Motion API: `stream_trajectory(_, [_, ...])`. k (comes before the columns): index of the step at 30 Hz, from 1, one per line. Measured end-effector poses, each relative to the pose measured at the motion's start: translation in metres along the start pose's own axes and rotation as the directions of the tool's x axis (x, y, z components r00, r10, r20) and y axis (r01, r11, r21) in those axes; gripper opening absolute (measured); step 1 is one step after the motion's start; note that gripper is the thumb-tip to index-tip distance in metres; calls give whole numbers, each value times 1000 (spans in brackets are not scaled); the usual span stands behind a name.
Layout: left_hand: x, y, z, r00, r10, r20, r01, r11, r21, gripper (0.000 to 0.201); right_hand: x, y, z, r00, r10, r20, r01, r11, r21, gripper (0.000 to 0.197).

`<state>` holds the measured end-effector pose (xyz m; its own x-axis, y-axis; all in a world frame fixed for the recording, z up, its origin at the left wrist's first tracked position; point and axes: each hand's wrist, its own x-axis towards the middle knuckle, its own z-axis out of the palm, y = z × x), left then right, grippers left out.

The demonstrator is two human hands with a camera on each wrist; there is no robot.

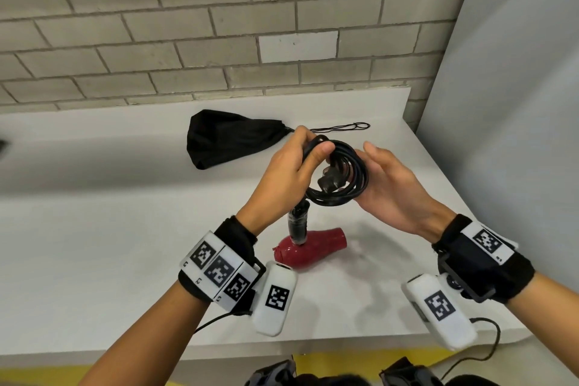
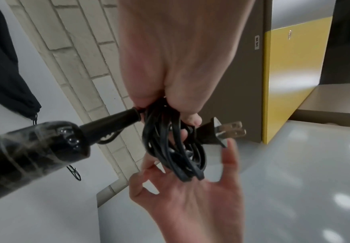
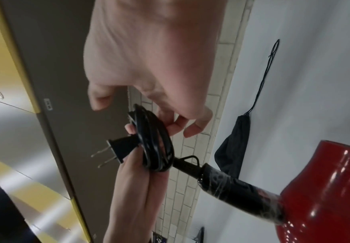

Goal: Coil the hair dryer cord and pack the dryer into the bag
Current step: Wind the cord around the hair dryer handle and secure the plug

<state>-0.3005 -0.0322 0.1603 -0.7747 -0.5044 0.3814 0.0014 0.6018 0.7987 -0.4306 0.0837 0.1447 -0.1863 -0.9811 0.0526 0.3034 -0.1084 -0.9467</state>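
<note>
Cord (image 1: 340,174): coiled, pinched by left hand (image 1: 289,171); loops may spring loose.
Right hand (image 1: 388,188): fingers spread at coil's 3 o'clock.
Dryer (image 1: 308,247): dangling, dragging on that grip.

I see the hair dryer (image 1: 308,247) lying on the counter (image 1: 125,229), directly below the cord coil (image 1: 340,172) held between my left hand (image 1: 289,172) and right hand (image 1: 388,188). The bag (image 1: 225,141) lies behind them, nearer the wall (image 1: 188,25), its drawstring (image 1: 341,127) trailing right.

both bare forearms wore black wrist bands (image 1: 488,263) carrying white blocks (image 1: 274,298) printed with black square codes, thin black cables (image 1: 482,351) trailing.
</note>
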Motion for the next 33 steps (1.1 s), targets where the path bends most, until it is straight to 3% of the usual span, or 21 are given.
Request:
stream_trajectory(3, [2,1,1,1000,-23,-20,23,1000,-5,33,-5,-5,4,1000,31,-7,-31,972,-234,71])
stream_trajectory(6, [1,2,3,999,-28,-34,27,999,-32,30,-8,-10,7,999,4,-37,-20,891,-453,63])
stream_trajectory(9, [0,2,5,998,-37,-44,34,997,-74,25,-10,-11,10,998,-18,-57,-20,800,-599,70])
stream_trajectory(12, [2,2,6,994,-80,-68,72,990,-119,21,-9,-6,17,983,-115,-145,-1,779,-627,75])
stream_trajectory(14, [3,1,6,990,-106,-92,93,987,-131,21,-10,-4,23,957,-241,-159,65,718,-693,77])
stream_trajectory(15, [3,0,5,989,-110,-95,96,986,-135,21,-12,-2,25,939,-319,-128,113,639,-761,77])
stream_trajectory(16, [3,0,5,989,-110,-94,97,985,-140,21,-13,0,26,908,-414,-70,159,494,-854,73])
stream_trajectory(18, [3,-1,4,989,-114,-95,100,985,-143,23,-15,4,29,820,-566,84,118,23,-993,59])
stream_trajectory(19, [3,0,4,988,-119,-102,104,985,-136,24,-13,6,27,779,-608,153,66,-163,-984,51])
stream_trajectory(20, [3,0,3,986,-121,-111,107,986,-126,25,-12,5,29,749,-626,216,71,-248,-966,42])
stream_trajectory(21, [3,1,3,986,-114,-119,100,988,-117,25,-11,4,30,729,-631,265,124,-259,-958,34])
stream_trajectory(22, [2,2,4,987,-100,-127,87,990,-108,25,-11,2,30,735,-613,288,214,-192,-958,27])
stream_trajectory(24, [1,3,6,985,-75,-154,62,994,-92,24,-13,-3,26,797,-503,334,367,-36,-930,19])
stream_trajectory(25, [1,4,7,983,-66,-173,50,994,-97,23,-13,-4,26,795,-448,410,419,-82,-904,21])
stream_trajectory(27, [0,6,10,976,-53,-213,23,989,-144,22,-14,0,24,763,-391,515,527,-85,-845,24])
stream_trajectory(28, [-1,6,12,972,-51,-230,13,986,-164,23,-15,0,26,766,-394,508,545,-23,-838,23])
stream_trajectory(30, [-3,5,15,968,-51,-245,8,985,-174,25,-18,-1,33,758,-402,513,566,14,-825,21])
stream_trajectory(32, [-3,-1,14,961,-37,-275,6,993,-114,24,-24,-1,39,728,-462,506,581,25,-814,19])
stream_trajectory(33, [-3,-4,12,959,-9,-284,-8,998,-58,22,-28,-4,43,723,-516,459,573,77,-816,18])
